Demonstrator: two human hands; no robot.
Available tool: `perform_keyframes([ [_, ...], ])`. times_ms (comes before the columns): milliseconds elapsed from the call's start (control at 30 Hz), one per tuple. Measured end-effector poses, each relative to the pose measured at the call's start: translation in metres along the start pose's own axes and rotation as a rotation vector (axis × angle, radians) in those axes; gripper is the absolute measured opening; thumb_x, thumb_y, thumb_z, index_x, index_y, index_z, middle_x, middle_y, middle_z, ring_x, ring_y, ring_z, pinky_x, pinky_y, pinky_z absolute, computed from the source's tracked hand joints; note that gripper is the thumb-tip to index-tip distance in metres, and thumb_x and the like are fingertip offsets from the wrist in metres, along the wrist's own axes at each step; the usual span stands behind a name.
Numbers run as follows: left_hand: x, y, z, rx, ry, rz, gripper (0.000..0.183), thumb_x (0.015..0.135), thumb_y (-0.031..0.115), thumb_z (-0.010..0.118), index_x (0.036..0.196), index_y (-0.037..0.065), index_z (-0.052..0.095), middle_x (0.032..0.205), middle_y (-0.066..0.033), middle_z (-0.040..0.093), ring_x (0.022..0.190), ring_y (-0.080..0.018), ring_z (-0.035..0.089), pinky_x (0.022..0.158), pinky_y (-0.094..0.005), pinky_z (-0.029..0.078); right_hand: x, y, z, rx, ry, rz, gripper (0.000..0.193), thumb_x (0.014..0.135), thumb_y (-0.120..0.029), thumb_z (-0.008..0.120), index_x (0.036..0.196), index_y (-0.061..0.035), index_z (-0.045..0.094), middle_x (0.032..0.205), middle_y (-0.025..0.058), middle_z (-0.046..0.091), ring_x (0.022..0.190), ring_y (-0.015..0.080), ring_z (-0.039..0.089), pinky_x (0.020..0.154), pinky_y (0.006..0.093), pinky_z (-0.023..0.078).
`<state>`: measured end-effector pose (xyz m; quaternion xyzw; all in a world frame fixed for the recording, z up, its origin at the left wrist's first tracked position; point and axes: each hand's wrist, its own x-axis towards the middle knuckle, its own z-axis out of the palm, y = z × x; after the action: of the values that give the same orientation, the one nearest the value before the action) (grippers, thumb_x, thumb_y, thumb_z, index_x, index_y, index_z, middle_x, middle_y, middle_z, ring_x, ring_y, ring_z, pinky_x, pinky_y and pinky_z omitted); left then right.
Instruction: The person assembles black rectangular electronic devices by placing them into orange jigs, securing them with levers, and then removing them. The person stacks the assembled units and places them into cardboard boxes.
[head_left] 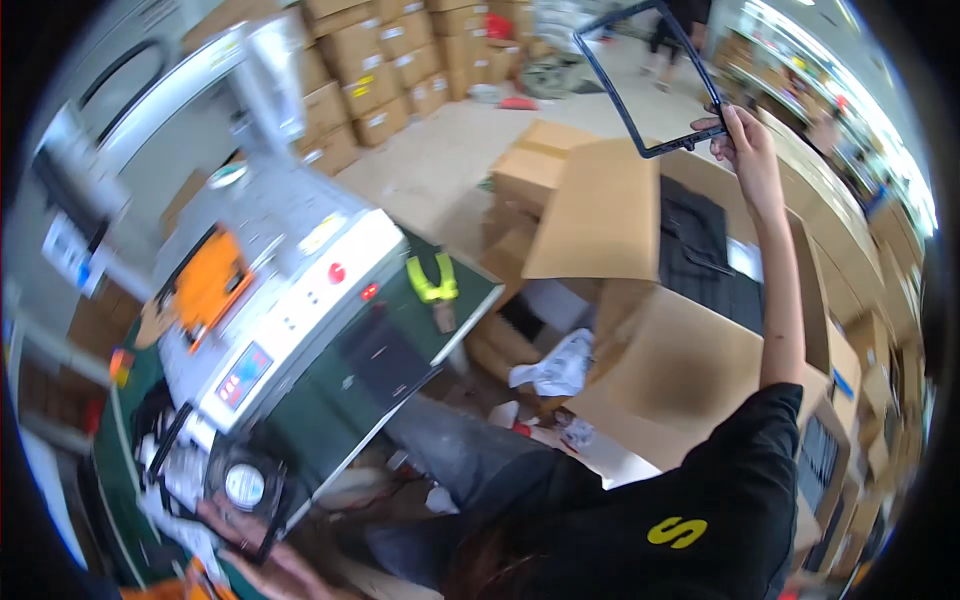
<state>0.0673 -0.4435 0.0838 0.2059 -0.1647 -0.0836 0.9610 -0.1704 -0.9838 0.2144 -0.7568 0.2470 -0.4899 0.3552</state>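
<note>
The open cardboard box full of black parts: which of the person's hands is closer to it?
Right. The right hand holds a black frame just above the box; the left hand is far off, on a black square part.

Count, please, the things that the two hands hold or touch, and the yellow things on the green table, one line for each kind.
Thin black rectangular frame, held up by the right hand: 1
Black square part with a white round centre, under the left hand: 1
Yellow plastic piece on the green table: 1
Total: 3

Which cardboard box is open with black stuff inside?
The big open cardboard box under the right hand, flaps up, black parts inside. The stacked boxes far behind look shut.
</note>
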Motion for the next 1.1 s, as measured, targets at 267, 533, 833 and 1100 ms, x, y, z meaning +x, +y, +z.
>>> perform_keyframes([
  [267,-0.052,0.005,-0.023,0.293,0.183,0.173,0.055,0.098,0.028,0.039,0.141,0.0,0.022,0.149,-0.0098,0.022,0.138,-0.0287,0.019,0.112,-0.0358,0.026,-0.018,-0.069,0.303,0.416,-0.933,0.133,0.04,0.097,-0.034,0.043,0.103,0.0041,0.049,0.085,0.0173,0.065,0.064,0.0165,0.063,0.063,0.0263,0.052],
  [533,-0.088,0.018,-0.031,0.524,0.287,0.282,0.058,0.098,0.034,0.039,0.143,0.002,0.021,0.148,-0.0137,0.023,0.133,-0.0328,0.03,0.109,-0.036,0.029,-0.037,-0.102,0.508,0.316,-1.139,0.153,0.035,0.098,-0.026,0.037,0.091,0.005,0.051,0.071,0.0148,0.063,0.055,0.0158,0.059,0.052,0.0264,0.048],
  [833,-0.088,0.016,-0.044,0.422,0.327,0.221,0.054,0.098,0.033,0.04,0.141,0.004,0.025,0.146,-0.0143,0.028,0.132,-0.0346,0.031,0.106,-0.0381,0.033,-0.039,-0.119,0.534,-0.345,-0.728,-0.48,0.04,0.092,-0.028,0.048,0.1,0.0114,0.052,0.073,0.0219,0.065,0.071,0.0358,0.065,0.068,0.0459,0.052],
  [1100,-0.087,0.0,-0.041,0.304,0.217,0.164,0.053,0.098,0.029,0.038,0.142,0.002,0.024,0.148,-0.0125,0.026,0.135,-0.0341,0.026,0.109,-0.0374,0.03,-0.046,-0.105,0.447,-0.182,-0.486,-0.407,0.024,0.091,-0.02,0.047,0.101,0.0016,0.05,0.084,0.0237,0.063,0.076,0.0449,0.059,0.069,0.0513,0.046],
])
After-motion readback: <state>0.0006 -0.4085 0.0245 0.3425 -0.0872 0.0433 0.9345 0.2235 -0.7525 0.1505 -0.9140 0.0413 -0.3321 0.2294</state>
